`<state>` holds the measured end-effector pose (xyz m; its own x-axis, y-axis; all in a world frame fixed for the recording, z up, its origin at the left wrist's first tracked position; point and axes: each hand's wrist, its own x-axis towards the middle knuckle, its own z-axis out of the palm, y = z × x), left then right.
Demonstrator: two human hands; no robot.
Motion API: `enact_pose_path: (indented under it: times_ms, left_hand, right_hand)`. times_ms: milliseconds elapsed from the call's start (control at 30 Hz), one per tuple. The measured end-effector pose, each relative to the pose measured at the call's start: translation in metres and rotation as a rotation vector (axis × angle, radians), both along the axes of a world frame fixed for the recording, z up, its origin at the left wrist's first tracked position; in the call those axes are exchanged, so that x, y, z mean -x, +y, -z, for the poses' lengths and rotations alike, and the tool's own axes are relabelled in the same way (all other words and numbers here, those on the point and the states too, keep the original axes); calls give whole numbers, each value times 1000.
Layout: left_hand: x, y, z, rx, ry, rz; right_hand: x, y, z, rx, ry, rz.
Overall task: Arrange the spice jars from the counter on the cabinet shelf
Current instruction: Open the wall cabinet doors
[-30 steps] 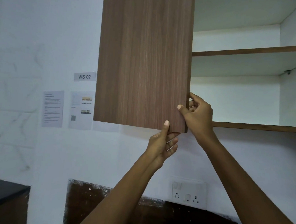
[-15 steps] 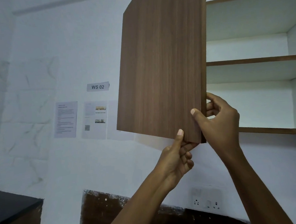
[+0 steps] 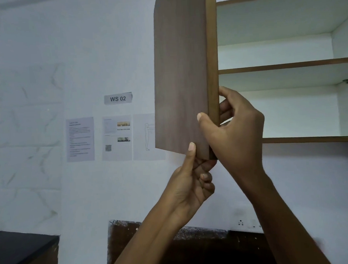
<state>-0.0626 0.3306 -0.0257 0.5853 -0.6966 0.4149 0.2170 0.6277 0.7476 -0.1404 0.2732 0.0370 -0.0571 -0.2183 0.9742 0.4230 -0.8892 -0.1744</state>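
Both hands were clamped on the cabinet door (image 3: 180, 71), which was held swung out from the wall, its wood-grain outer face turned to the left. By the right hand (image 3: 235, 132) the door's free edge was gripped near the lower corner, the thumb laid on the outer face and the fingers curled round behind the edge. By the left hand (image 3: 192, 183) the bottom corner was pinched from below, the thumb pressed flat up the face and the fingers folded under the edge.

To the right of the door the cabinet shelf (image 3: 286, 65) was seen, white with a brown front edge, above the right hand. A black counter (image 3: 18, 247) was visible at lower left. On the white wall a label (image 3: 118, 98) reading "WS 02" and printed sheets (image 3: 80, 139) were fixed, left of the door.
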Motion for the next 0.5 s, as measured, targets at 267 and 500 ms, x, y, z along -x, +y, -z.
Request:
enact_pose_path:
  times_ms: [267,500]
  left_hand:
    - [-14,81,1,95,118,-115]
    - [-24,126,3,158,182,-212]
  right_hand:
    - [-29,93,-1,103,-12,42]
    - [-58,150,-2,92,-87,88]
